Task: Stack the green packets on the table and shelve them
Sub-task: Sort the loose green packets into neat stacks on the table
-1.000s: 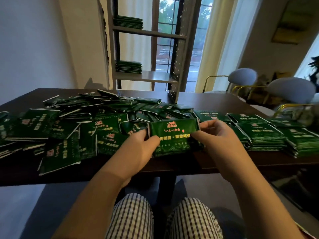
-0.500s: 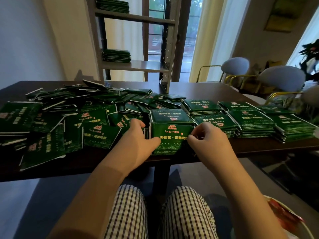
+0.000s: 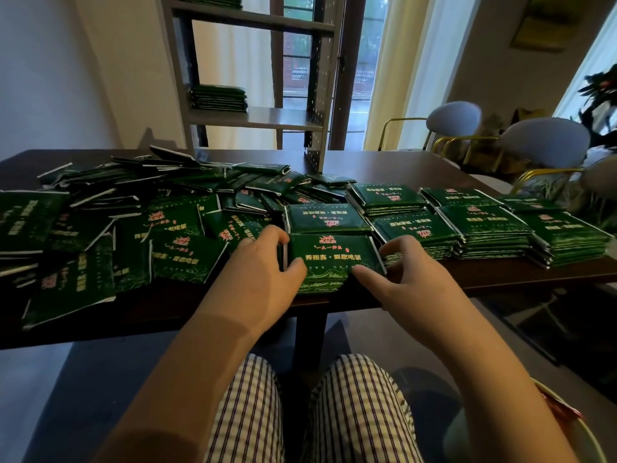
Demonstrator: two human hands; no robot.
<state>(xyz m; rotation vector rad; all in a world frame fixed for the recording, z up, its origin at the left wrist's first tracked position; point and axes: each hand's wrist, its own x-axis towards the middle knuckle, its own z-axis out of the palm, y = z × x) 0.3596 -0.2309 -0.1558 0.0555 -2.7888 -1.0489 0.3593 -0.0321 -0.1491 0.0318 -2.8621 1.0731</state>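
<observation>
Both hands grip a small stack of green packets (image 3: 332, 259) at the centre of the frame, the left hand (image 3: 263, 272) curled round its left edge and the right hand (image 3: 405, 279) round its right edge, thumbs pressed on its near face. It rests on the dark table (image 3: 384, 162) close to the near edge. A loose heap of packets (image 3: 133, 215) sprawls to its left, neat stacks (image 3: 484, 228) stand to its right, and a shelved stack (image 3: 218, 98) lies on the shelf unit (image 3: 267, 116) in the upper centre.
</observation>
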